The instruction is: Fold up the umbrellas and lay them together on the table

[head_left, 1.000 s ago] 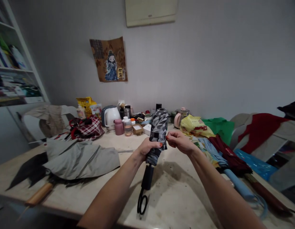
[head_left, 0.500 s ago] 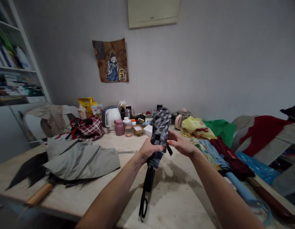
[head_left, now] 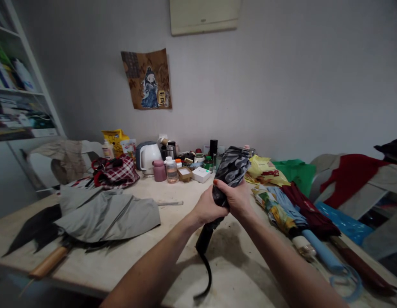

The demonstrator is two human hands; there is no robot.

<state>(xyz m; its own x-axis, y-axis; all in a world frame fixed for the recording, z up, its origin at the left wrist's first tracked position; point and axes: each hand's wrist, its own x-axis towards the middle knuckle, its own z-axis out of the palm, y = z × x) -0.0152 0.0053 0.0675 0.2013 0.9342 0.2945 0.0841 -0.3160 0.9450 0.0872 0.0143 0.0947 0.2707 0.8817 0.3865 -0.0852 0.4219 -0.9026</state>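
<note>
The left hand (head_left: 206, 206) and right hand (head_left: 238, 197) both wrap snugly around the umbrella (head_left: 233, 166), tilted over the counter's (head_left: 185, 276) middle, where a slackened grip could let its folds loosen.

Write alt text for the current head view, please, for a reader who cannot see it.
A person's left hand and right hand grip a furled, black-patterned umbrella, its dark handle downward, above a pale table. A loose gray umbrella lies at left, more umbrellas at right; a white kettle stands behind.
</note>
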